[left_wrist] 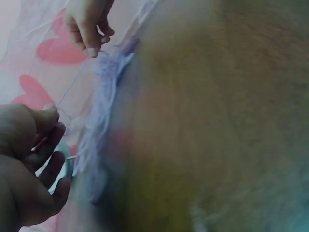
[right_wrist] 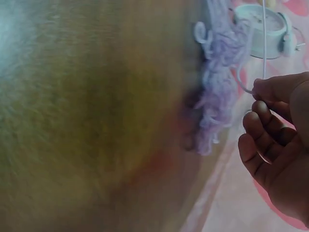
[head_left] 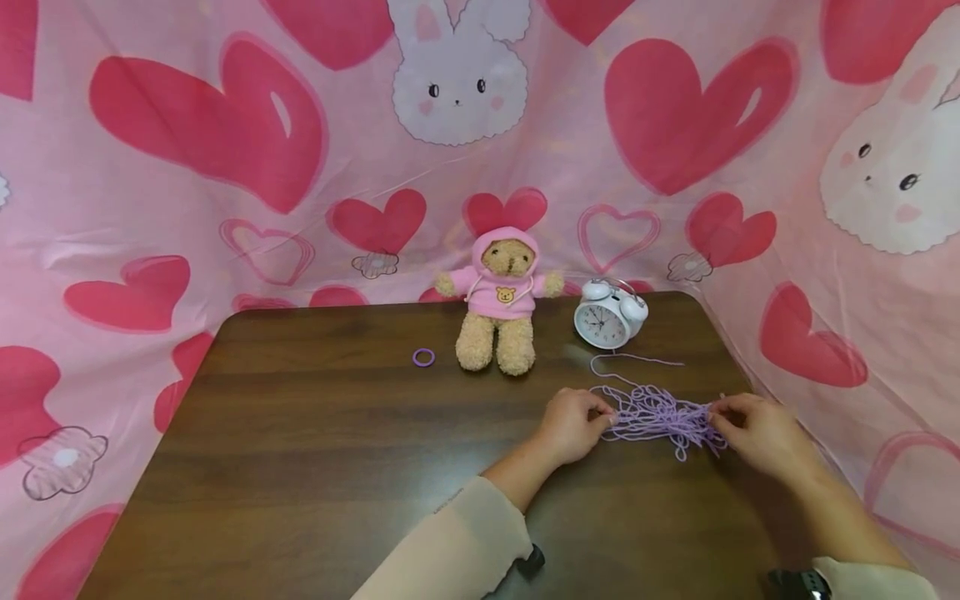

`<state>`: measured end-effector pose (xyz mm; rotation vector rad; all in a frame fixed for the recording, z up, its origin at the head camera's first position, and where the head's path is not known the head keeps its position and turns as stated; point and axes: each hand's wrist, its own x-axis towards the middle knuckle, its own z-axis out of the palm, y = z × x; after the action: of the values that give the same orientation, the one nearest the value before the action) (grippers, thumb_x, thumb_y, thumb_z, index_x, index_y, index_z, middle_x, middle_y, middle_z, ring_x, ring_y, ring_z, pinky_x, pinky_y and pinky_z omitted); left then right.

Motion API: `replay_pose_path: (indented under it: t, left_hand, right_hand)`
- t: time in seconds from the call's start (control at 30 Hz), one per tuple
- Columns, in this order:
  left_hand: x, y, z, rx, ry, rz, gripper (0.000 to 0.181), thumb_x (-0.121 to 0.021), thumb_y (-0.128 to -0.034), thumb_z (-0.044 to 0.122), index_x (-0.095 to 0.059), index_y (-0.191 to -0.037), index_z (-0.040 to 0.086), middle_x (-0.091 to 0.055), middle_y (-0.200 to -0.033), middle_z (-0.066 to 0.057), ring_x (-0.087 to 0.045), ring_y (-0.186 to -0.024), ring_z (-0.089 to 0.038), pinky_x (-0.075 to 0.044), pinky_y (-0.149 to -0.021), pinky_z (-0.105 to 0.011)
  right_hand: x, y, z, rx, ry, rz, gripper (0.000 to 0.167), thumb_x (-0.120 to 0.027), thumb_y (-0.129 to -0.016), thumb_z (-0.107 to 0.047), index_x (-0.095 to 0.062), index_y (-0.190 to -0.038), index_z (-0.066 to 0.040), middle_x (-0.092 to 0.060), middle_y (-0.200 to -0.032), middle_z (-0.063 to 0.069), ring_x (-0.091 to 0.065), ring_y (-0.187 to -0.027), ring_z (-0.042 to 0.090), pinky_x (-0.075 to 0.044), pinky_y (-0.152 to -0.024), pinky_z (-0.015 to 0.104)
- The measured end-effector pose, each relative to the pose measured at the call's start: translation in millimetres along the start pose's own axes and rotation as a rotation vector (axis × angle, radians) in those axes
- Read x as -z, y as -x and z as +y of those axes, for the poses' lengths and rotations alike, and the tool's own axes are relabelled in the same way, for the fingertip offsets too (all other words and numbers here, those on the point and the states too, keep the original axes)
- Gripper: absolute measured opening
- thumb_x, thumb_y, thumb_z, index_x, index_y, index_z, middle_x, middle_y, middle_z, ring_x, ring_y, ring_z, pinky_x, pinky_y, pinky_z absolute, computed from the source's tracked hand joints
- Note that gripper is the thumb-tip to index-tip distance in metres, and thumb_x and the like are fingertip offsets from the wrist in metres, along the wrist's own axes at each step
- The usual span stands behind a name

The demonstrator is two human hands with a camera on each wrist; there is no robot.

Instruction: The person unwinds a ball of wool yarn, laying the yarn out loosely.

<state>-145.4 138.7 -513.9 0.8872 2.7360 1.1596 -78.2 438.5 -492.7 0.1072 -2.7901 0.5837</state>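
A loose heap of purple yarn (head_left: 660, 417) lies on the right part of the table, with a loose end trailing off behind it. At the heap's left end, my left hand (head_left: 573, 425) pinches a strand between thumb and fingertip. My right hand (head_left: 768, 433) pinches the yarn at the other end. In the left wrist view a thin strand (left_wrist: 75, 82) runs taut between the two hands, beside the yarn heap (left_wrist: 99, 116). The right wrist view has the strand (right_wrist: 264, 43) rising straight from the pinching right hand (right_wrist: 282, 140), whose other fingers are loosely bent.
Behind the yarn stands a white twin-bell alarm clock (head_left: 603, 323). A teddy bear (head_left: 502, 304) in a pink hoodie sits at the table's back edge, with a purple ring (head_left: 423, 357) to its left. Pink heart-print cloth (head_left: 450, 183) hangs around the brown table (head_left: 300, 450).
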Motion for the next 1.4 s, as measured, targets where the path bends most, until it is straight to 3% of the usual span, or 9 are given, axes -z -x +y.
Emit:
replay_pose_path:
  t: [0.23,0.57,0.73,1.03,1.2,1.4]
  left_hand:
    - [-11.1,5.5,3.4,0.05,-0.179,0.04,0.009,-0.074,-0.0949,0.041,-0.08,-0.091,0.035,-0.067,-0.107,0.019,-0.05,-0.113,-0.01,-0.032,-0.086,-0.035]
    - [-12.1,5.9,-7.1,0.112,-0.193,0.059,0.006,-0.076,-0.0938,0.039,-0.08,-0.091,0.037,-0.064,-0.111,0.018,-0.047,-0.119,-0.011,-0.032,-0.091,-0.038]
    - [-7.3,9.0,-20.2,0.118,-0.213,0.074,0.005,-0.076,-0.0929,0.04,-0.08,-0.095,0.037,-0.065,-0.111,0.016,-0.048,-0.119,-0.013,-0.033,-0.09,-0.038]
    - [12.2,20.0,-42.1,0.119,-0.132,0.122,0.009,-0.078,-0.0929,0.037,-0.079,-0.099,0.03,-0.066,-0.11,0.011,-0.05,-0.119,-0.018,-0.035,-0.09,-0.04]
    - [26.3,28.7,-56.9,0.131,-0.059,0.167,0.009,-0.078,-0.0934,0.034,-0.079,-0.1,0.028,-0.066,-0.11,0.01,-0.053,-0.115,-0.019,-0.036,-0.089,-0.039]
    - [54.1,41.0,-68.7,0.129,0.002,0.212,0.009,-0.076,-0.095,0.033,-0.077,-0.1,0.026,-0.067,-0.111,0.008,-0.054,-0.113,-0.018,-0.039,-0.093,-0.041]
  right_hand:
    - [-9,2.2,4,-0.028,0.035,-0.097,0.007,-0.079,-0.089,-0.019,-0.077,-0.09,-0.012,-0.073,-0.089,0.008,-0.063,-0.074,0.022,-0.05,-0.066,0.045]
    - [-4,-0.3,1,-0.009,0.022,-0.111,0.012,-0.077,-0.087,-0.011,-0.08,-0.098,-0.008,-0.074,-0.101,0.02,-0.069,-0.093,0.043,-0.051,-0.075,0.049]
    - [2,-2.6,-4,0.019,0.025,-0.065,0.015,-0.078,-0.085,-0.01,-0.08,-0.1,-0.008,-0.074,-0.1,0.017,-0.066,-0.085,0.033,-0.048,-0.069,0.042]
    - [20,-10.8,-13,0.07,-0.05,0.023,0.018,-0.078,-0.084,-0.004,-0.078,-0.102,-0.005,-0.072,-0.096,0.013,-0.053,-0.071,-0.004,-0.042,-0.06,0.015]
    - [20,-15.4,-26,0.083,-0.1,0.071,0.02,-0.08,-0.084,-0.005,-0.078,-0.104,-0.007,-0.073,-0.096,0.011,-0.053,-0.072,-0.008,-0.042,-0.06,0.012]
    - [4,-20.0,-54,0.101,-0.186,0.141,0.02,-0.081,-0.084,-0.003,-0.079,-0.103,-0.009,-0.075,-0.096,0.006,-0.055,-0.073,-0.008,-0.045,-0.064,0.011]
